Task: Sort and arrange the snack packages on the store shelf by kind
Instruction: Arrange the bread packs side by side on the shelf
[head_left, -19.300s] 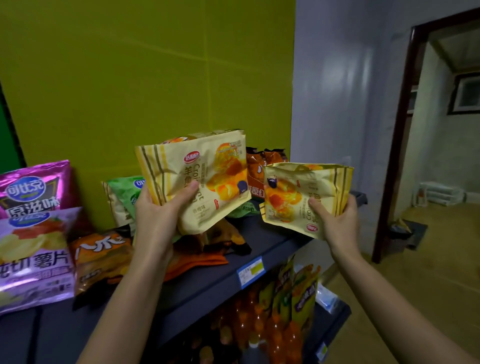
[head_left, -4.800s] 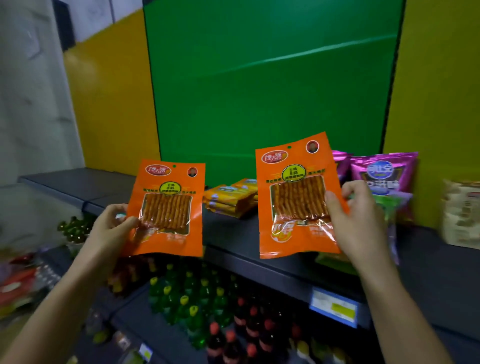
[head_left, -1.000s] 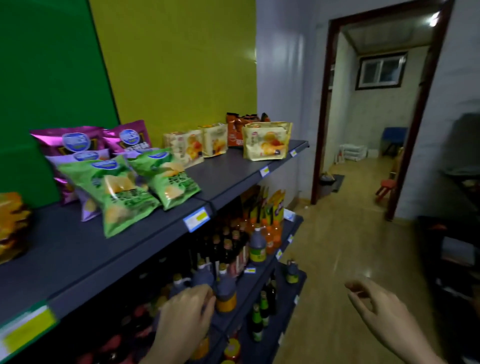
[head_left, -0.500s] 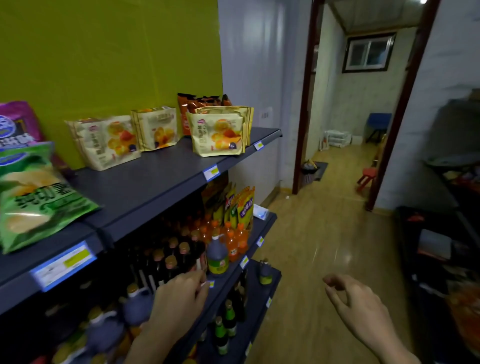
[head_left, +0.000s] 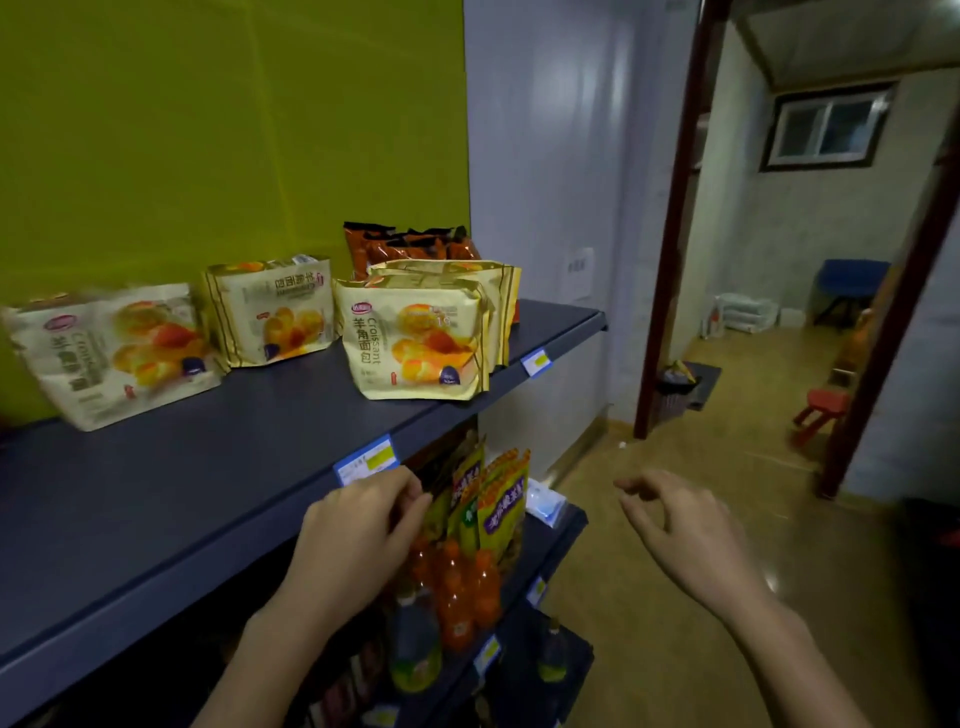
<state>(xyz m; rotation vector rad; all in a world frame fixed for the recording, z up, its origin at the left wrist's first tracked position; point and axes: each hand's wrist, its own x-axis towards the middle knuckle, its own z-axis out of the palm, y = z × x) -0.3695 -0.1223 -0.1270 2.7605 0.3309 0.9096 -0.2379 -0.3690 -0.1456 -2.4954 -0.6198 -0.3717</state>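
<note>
- Nothing is being held: the left hand (head_left: 358, 525) is being kept loosely curled, the right hand (head_left: 680, 525) half-spread.
- Croissant packs (head_left: 415, 343) are being kept grouped above the fingertips, likely by kind.

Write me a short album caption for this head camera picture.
Both hands, left and right, hang empty below the top shelf lined with croissant bags.

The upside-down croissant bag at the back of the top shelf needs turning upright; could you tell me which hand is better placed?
Probably the left hand: it is beside the shelf edge, below the upside-down croissant bag. The right hand hangs empty over the aisle.
</note>
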